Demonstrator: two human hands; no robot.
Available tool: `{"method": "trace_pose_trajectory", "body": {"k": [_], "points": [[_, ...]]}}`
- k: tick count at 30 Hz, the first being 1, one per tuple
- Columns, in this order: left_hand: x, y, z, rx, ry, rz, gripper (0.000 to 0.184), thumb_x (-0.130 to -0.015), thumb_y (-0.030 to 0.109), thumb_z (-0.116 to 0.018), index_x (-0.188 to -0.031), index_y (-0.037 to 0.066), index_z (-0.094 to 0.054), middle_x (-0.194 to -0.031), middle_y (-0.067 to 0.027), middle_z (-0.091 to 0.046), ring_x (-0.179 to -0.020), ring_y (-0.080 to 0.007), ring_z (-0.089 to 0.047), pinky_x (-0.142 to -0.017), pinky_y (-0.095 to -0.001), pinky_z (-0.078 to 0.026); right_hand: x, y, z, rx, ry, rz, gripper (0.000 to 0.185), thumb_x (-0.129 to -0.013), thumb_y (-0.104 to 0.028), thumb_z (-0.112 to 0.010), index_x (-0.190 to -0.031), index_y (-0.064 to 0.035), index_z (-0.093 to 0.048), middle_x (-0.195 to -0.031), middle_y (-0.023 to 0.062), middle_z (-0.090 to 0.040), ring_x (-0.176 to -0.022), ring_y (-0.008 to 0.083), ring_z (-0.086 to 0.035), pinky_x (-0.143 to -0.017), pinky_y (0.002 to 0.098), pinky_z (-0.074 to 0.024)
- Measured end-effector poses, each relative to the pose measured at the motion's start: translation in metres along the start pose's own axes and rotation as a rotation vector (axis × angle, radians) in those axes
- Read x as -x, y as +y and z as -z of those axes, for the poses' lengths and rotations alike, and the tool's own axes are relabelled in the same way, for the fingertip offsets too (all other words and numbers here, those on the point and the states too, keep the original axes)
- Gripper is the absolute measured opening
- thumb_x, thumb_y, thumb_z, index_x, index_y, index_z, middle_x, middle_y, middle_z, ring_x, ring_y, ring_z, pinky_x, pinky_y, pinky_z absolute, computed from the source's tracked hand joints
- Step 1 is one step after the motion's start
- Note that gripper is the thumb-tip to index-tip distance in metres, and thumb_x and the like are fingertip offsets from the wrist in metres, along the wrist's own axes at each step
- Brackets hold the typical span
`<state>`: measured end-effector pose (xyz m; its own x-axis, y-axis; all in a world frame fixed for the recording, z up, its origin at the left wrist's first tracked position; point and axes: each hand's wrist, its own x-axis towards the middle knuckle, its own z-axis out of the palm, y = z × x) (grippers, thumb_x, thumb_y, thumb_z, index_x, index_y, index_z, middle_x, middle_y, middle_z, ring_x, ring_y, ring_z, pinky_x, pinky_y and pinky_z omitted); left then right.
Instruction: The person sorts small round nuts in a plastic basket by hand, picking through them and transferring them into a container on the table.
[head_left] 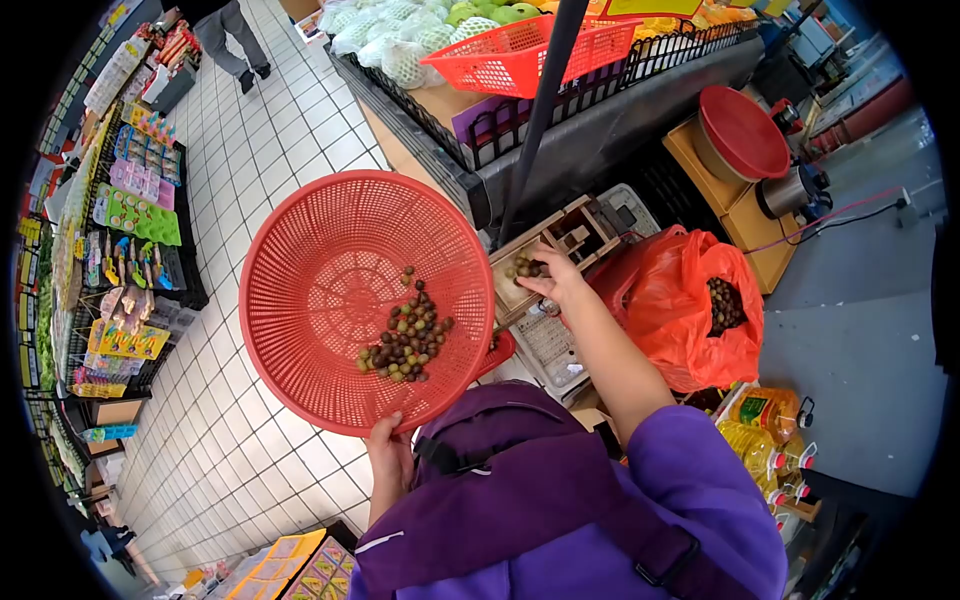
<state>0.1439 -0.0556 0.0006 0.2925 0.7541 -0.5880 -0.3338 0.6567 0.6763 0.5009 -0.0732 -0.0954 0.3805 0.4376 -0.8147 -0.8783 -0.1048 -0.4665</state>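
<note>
A large round red plastic basket (300,250) is held tilted in front of me, with a heap of small green and brown round fruits (405,340) in its lower right part. My left hand (388,450) grips the basket's near rim. To the right of the basket, my right hand (550,275) is curled around several of the same small fruits (524,267), above a wooden box (508,298) with compartments. Right of that hand stands a red plastic bag (670,320), its opening showing more dark round fruits (726,306).
A display stand (600,120) with a red crate (490,70) and netted fruit lies ahead. A red basin (745,133) rests at the right, above oil bottles (750,445). Shelves of packaged goods (140,215) line the left. A person's legs (228,40) show at the top left.
</note>
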Motion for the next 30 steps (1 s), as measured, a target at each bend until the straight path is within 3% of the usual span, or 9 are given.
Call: {"method": "trace_pose_trajectory", "body": {"k": [3,5,8,11,14,17,23,29,30], "points": [[-0.001,0.000,0.003,0.009,-0.007,-0.020,0.044,-0.075,0.003,-0.047,-0.116,-0.007,-0.038,-0.112,-0.0173,-0.052,-0.103,-0.0267,-0.053,-0.090,-0.0394,-0.044,0.020,-0.012,0.004,0.117,0.018,0.047,0.049,-0.081,-0.009,-0.051,-0.128,-0.0136,-0.038,-0.129,0.0144,-0.032,-0.094,0.0352,-0.051,-0.079,0.0454,-0.0497],[-0.001,0.002,0.001,0.014,-0.017,-0.027,0.044,-0.074,0.003,-0.047,-0.116,-0.008,-0.037,-0.112,-0.0172,-0.052,-0.102,-0.0265,-0.053,-0.090,-0.0394,-0.044,0.038,-0.012,0.001,0.148,0.023,0.127,0.040,-0.082,-0.013,-0.052,-0.122,-0.0126,-0.045,-0.118,0.0114,-0.044,-0.090,0.0263,-0.054,-0.074,0.0370,-0.0510],[0.001,0.005,-0.009,0.002,-0.009,-0.018,0.042,-0.075,0.003,-0.048,-0.114,-0.008,-0.040,-0.110,-0.0171,-0.053,-0.101,-0.0260,-0.053,-0.089,-0.0391,-0.044,0.075,-0.002,-0.032,0.413,-0.188,0.644,0.023,-0.082,-0.016,-0.056,-0.103,-0.0076,-0.058,-0.089,0.0017,-0.059,-0.083,0.0081,-0.055,-0.068,0.0222,-0.0451],[-0.001,0.004,-0.009,0.020,-0.008,0.007,0.045,-0.074,0.001,-0.049,-0.117,-0.006,-0.037,-0.107,-0.0156,-0.054,-0.095,-0.0248,-0.056,-0.084,-0.0382,-0.048,0.086,0.018,-0.078,0.942,-0.595,0.882,0.027,-0.085,-0.025,-0.053,-0.105,-0.0062,-0.056,-0.096,0.0052,-0.058,-0.087,0.0154,-0.056,-0.071,0.0303,-0.0466],[-0.003,0.000,-0.006,0.011,-0.054,0.072,0.045,-0.074,0.002,-0.050,-0.117,-0.004,-0.038,-0.104,-0.0141,-0.055,-0.092,-0.0240,-0.057,-0.080,-0.0363,-0.049,0.054,0.047,-0.107,1.600,-0.372,1.132,0.052,-0.079,-0.044,-0.055,-0.115,-0.0078,-0.048,-0.105,0.0136,-0.052,-0.090,0.0256,-0.056,-0.074,0.0378,-0.0460],[0.001,-0.003,-0.015,0.001,-0.039,0.040,0.045,-0.074,0.002,-0.051,-0.116,-0.004,-0.038,-0.102,-0.0132,-0.055,-0.093,-0.0245,-0.057,-0.079,-0.0363,-0.049,0.072,0.076,-0.126,1.918,-0.311,0.802,0.068,-0.074,-0.058,-0.053,-0.119,-0.0086,-0.042,-0.110,0.0163,-0.047,-0.096,0.0331,-0.053,-0.078,0.0425,-0.0445],[0.002,-0.006,-0.006,0.012,-0.083,0.111,0.041,-0.075,0.002,-0.049,-0.114,-0.006,-0.040,-0.108,-0.0138,-0.053,-0.096,-0.0244,-0.055,-0.082,-0.0372,-0.047,0.095,0.144,-0.120,1.607,-0.693,0.709,0.064,-0.072,-0.058,-0.053,-0.112,-0.0088,-0.042,-0.107,0.0215,-0.048,-0.094,0.0373,-0.052,-0.076,0.0436,-0.0438],[-0.001,-0.006,-0.001,0.035,-0.085,0.113,0.037,-0.076,0.002,-0.049,-0.111,-0.007,-0.041,-0.105,-0.0148,-0.054,-0.095,-0.0245,-0.056,-0.082,-0.0372,-0.047,0.079,0.140,-0.122,1.214,-0.832,0.541,0.030,-0.075,-0.024,-0.062,-0.099,-0.0095,-0.052,-0.078,0.0092,-0.058,-0.067,0.0183,-0.056,-0.058,0.0332,-0.0442],[-0.001,-0.006,0.000,0.042,-0.078,0.132,0.038,-0.076,0.002,-0.049,-0.111,-0.007,-0.041,-0.105,-0.0150,-0.054,-0.094,-0.0248,-0.056,-0.081,-0.0373,-0.047,0.078,0.136,-0.123,1.059,-0.824,0.301,0.027,-0.077,-0.023,-0.060,-0.099,-0.0095,-0.052,-0.075,0.0075,-0.057,-0.060,0.0153,-0.054,-0.051,0.0301,-0.0422]]}}
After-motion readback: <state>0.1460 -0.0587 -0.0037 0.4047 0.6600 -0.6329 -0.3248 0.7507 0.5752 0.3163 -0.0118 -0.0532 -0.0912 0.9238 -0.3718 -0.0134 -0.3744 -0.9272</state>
